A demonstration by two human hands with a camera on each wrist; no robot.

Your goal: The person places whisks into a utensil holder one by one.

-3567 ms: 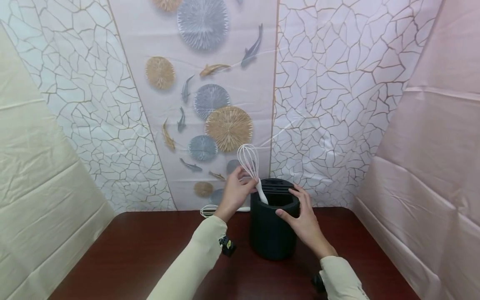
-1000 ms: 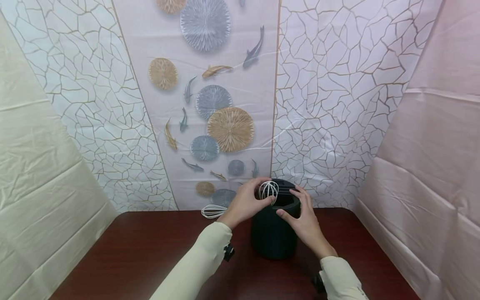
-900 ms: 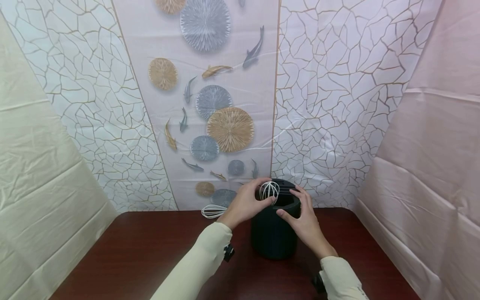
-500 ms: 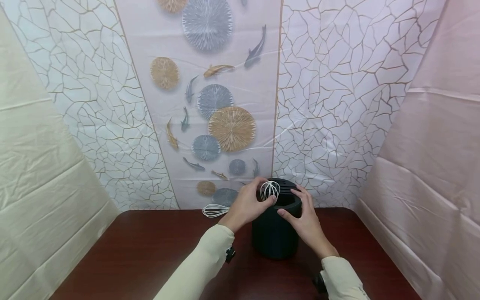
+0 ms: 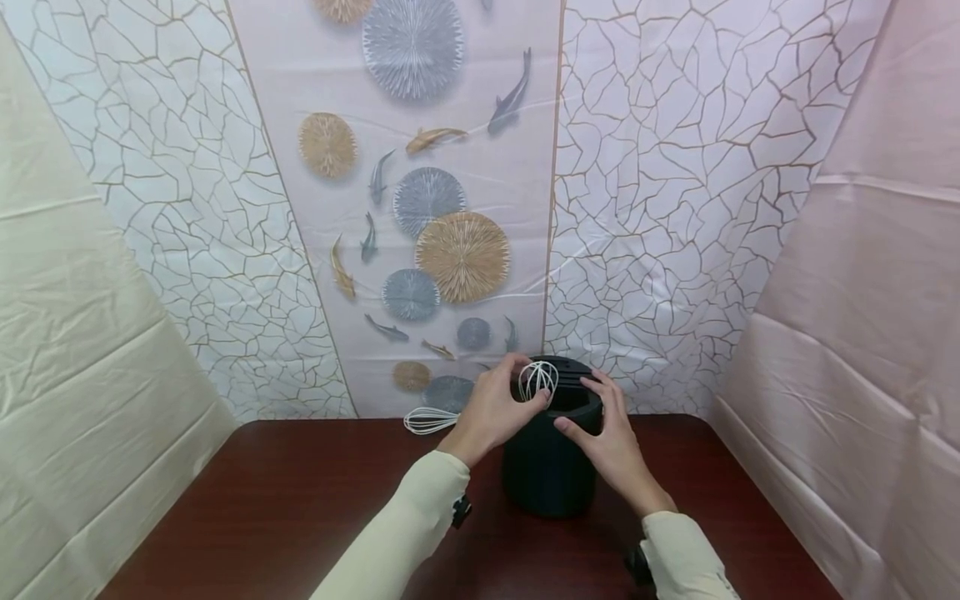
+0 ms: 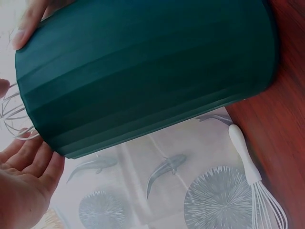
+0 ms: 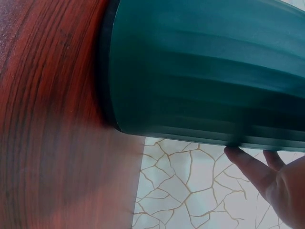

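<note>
Head view shows the change plainly: the whisk (image 5: 538, 381), whose handle leaned at the mouth of the dark green container (image 5: 551, 471) a few seconds ago, has sunk until only its wire loops show at the opening's left side — the handle is out of sight. Over the last second it has barely shifted, so the lowering seems nearly done. The left hand (image 5: 491, 410) still holds the wires between thumb and fingers; the right hand (image 5: 613, 450) grips the rim from the right, thumb on the near edge, much as it did earlier.

The container stands upright on a glossy reddish-brown table (image 5: 300, 492). A second whisk (image 6: 252, 172) lies along the far edge, left of the container, untouched. Beyond hangs a printed backdrop (image 5: 637, 208) — gold crackle lines flanking a panel of fish and round motifs — with a creased cream cloth (image 5: 90, 375) on the left and a pinkish cloth (image 5: 832, 350) on the right.
</note>
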